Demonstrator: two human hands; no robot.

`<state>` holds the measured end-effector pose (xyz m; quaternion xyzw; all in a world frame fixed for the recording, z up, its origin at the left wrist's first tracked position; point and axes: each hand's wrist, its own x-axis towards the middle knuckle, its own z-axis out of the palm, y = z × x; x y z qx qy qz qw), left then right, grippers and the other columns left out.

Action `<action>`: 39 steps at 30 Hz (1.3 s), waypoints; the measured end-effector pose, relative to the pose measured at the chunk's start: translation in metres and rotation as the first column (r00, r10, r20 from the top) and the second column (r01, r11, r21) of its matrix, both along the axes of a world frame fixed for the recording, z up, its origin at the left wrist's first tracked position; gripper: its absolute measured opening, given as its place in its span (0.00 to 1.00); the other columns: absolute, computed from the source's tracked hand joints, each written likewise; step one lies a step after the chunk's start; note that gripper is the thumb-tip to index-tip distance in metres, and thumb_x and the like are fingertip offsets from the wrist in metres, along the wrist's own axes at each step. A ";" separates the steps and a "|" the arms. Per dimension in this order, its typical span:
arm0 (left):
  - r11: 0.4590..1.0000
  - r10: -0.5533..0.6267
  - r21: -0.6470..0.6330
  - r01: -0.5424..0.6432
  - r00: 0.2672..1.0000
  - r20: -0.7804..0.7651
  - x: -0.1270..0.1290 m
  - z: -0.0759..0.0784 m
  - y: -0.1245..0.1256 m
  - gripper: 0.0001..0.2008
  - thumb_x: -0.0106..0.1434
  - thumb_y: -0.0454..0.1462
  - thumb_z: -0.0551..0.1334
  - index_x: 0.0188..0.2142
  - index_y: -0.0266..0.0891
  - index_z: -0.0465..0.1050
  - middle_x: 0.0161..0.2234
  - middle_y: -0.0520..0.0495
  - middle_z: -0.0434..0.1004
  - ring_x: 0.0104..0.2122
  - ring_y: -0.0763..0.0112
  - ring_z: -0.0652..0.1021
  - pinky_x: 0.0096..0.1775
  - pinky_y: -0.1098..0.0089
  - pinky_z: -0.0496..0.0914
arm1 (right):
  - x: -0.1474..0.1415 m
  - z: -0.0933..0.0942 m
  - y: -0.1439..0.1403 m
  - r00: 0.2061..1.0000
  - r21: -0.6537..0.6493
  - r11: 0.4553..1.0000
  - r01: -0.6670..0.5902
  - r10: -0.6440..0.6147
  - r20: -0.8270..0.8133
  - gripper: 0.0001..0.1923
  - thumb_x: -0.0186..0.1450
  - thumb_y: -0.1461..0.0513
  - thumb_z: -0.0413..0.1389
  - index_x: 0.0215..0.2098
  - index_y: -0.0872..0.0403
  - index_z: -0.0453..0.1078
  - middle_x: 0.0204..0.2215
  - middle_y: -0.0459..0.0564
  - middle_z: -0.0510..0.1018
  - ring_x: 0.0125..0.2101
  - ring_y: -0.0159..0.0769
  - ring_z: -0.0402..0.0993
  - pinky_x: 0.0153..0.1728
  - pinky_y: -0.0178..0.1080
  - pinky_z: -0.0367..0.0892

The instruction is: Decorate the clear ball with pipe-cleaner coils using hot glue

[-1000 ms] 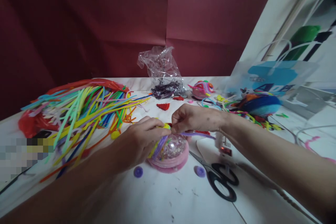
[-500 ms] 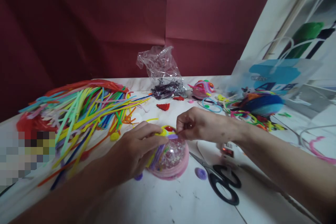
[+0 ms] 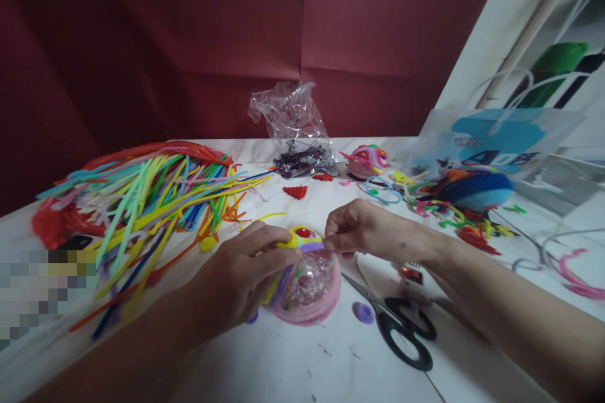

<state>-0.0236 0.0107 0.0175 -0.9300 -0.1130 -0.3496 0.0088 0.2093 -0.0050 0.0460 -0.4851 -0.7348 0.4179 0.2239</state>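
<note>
Head view: fuzzy-wrapped glittery dome (image 3: 309, 286)

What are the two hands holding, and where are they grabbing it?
The left hand grips the sparkly dome by its left side. The right hand pinches the purple pipe cleaner at the dome's top.

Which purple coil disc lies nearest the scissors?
The purple disc in full view right of the dome, beside the scissors; the other peeks from under the left hand.
</note>
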 end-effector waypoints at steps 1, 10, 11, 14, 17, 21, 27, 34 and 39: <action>1.000 0.000 -0.005 0.000 1.000 -0.003 0.000 0.000 0.000 0.11 0.63 0.29 0.52 0.41 0.37 0.69 0.40 0.43 0.72 0.38 0.69 0.72 0.39 0.68 0.69 | 0.000 -0.001 0.000 1.000 0.000 1.000 0.010 -0.010 -0.013 0.10 0.53 0.60 0.52 0.23 0.61 0.66 0.16 0.44 0.67 0.18 0.24 0.59 0.18 0.25 0.54; 1.000 -0.008 -0.020 0.008 1.000 0.005 0.002 -0.002 -0.001 0.11 0.63 0.29 0.52 0.42 0.38 0.69 0.41 0.43 0.70 0.39 0.68 0.71 0.41 0.67 0.69 | 0.003 -0.010 0.003 0.992 -0.136 0.990 0.036 -0.052 -0.118 0.12 0.51 0.58 0.55 0.24 0.61 0.66 0.16 0.46 0.69 0.17 0.25 0.64 0.18 0.25 0.58; 1.000 -0.009 -0.019 0.009 1.000 0.009 0.002 -0.002 -0.001 0.11 0.63 0.29 0.52 0.42 0.38 0.69 0.42 0.43 0.70 0.39 0.68 0.71 0.41 0.67 0.69 | 0.004 -0.011 0.004 0.990 -0.165 0.986 0.031 -0.052 -0.128 0.12 0.50 0.57 0.55 0.25 0.61 0.66 0.17 0.46 0.69 0.17 0.26 0.65 0.19 0.26 0.59; 1.000 -0.010 -0.019 0.010 1.000 0.020 0.002 -0.003 -0.002 0.10 0.63 0.29 0.53 0.42 0.38 0.69 0.42 0.43 0.70 0.39 0.68 0.71 0.41 0.67 0.68 | 0.007 -0.014 0.004 0.986 -0.233 0.972 0.025 -0.062 -0.152 0.13 0.49 0.57 0.57 0.25 0.60 0.65 0.18 0.48 0.71 0.18 0.28 0.67 0.19 0.27 0.61; 1.000 0.000 -0.027 0.001 0.999 0.033 0.001 -0.005 -0.003 0.11 0.63 0.29 0.52 0.42 0.38 0.69 0.42 0.43 0.70 0.39 0.68 0.71 0.41 0.66 0.68 | 0.008 -0.016 0.004 0.982 -0.264 0.964 0.036 -0.083 -0.169 0.13 0.49 0.57 0.58 0.24 0.60 0.65 0.17 0.48 0.70 0.17 0.28 0.67 0.19 0.28 0.62; 1.000 0.001 -0.030 0.001 0.999 0.045 -0.001 -0.006 -0.002 0.11 0.63 0.29 0.52 0.41 0.38 0.69 0.41 0.43 0.71 0.39 0.68 0.71 0.42 0.67 0.69 | 0.007 -0.018 0.003 0.978 -0.280 0.959 0.029 -0.086 -0.192 0.14 0.49 0.57 0.60 0.23 0.60 0.64 0.17 0.47 0.70 0.17 0.28 0.66 0.18 0.27 0.59; 0.998 -0.019 -0.068 0.019 1.000 0.006 0.000 0.002 -0.003 0.12 0.61 0.28 0.52 0.41 0.37 0.70 0.41 0.42 0.71 0.39 0.68 0.72 0.41 0.67 0.69 | 0.008 -0.022 0.002 0.968 -0.281 0.959 0.029 -0.097 -0.231 0.16 0.49 0.56 0.62 0.23 0.61 0.65 0.17 0.47 0.69 0.17 0.27 0.65 0.19 0.27 0.59; 0.993 -0.004 -0.120 0.002 1.000 -0.016 -0.001 0.011 -0.006 0.13 0.59 0.27 0.52 0.41 0.37 0.71 0.40 0.42 0.72 0.39 0.69 0.73 0.40 0.68 0.70 | 0.012 -0.029 0.001 0.958 -0.321 0.947 0.026 -0.115 -0.261 0.17 0.50 0.54 0.61 0.24 0.61 0.66 0.18 0.48 0.70 0.18 0.27 0.65 0.20 0.28 0.61; 0.988 -0.010 -0.152 0.009 1.000 -0.002 -0.002 0.008 -0.006 0.12 0.60 0.27 0.53 0.39 0.35 0.71 0.40 0.42 0.72 0.41 0.68 0.73 0.43 0.68 0.69 | 0.011 -0.030 0.001 0.953 -0.330 0.943 0.038 -0.133 -0.272 0.16 0.50 0.55 0.61 0.23 0.61 0.66 0.17 0.48 0.69 0.17 0.27 0.64 0.20 0.28 0.60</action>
